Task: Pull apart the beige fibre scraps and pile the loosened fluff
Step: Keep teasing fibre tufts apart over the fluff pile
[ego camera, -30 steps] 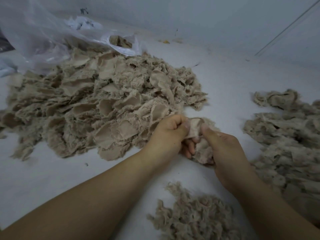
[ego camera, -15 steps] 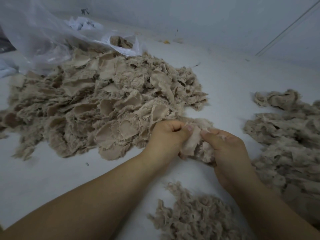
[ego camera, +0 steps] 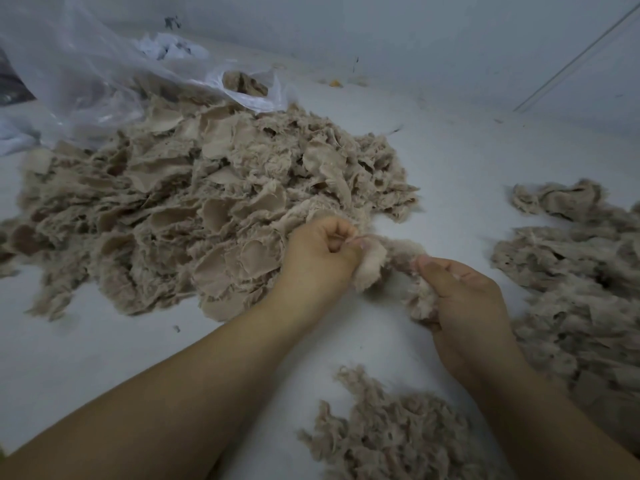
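Hands at the middle of the white surface [ego camera: 450, 161], left hand [ego camera: 320, 258] pinching one end of a beige fibre scrap [ego camera: 384, 259], right hand [ego camera: 460, 299] gripping the other, scrap heap [ego camera: 194, 209] behind, loosened fluff [ego camera: 398, 434] nearer, more fibre [ego camera: 581, 282] at right.

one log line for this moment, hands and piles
step: pulling scrap apart | left hand: pinching scrap | right hand: gripping its other end | big scrap heap: behind left hand | fluff pile: near edge
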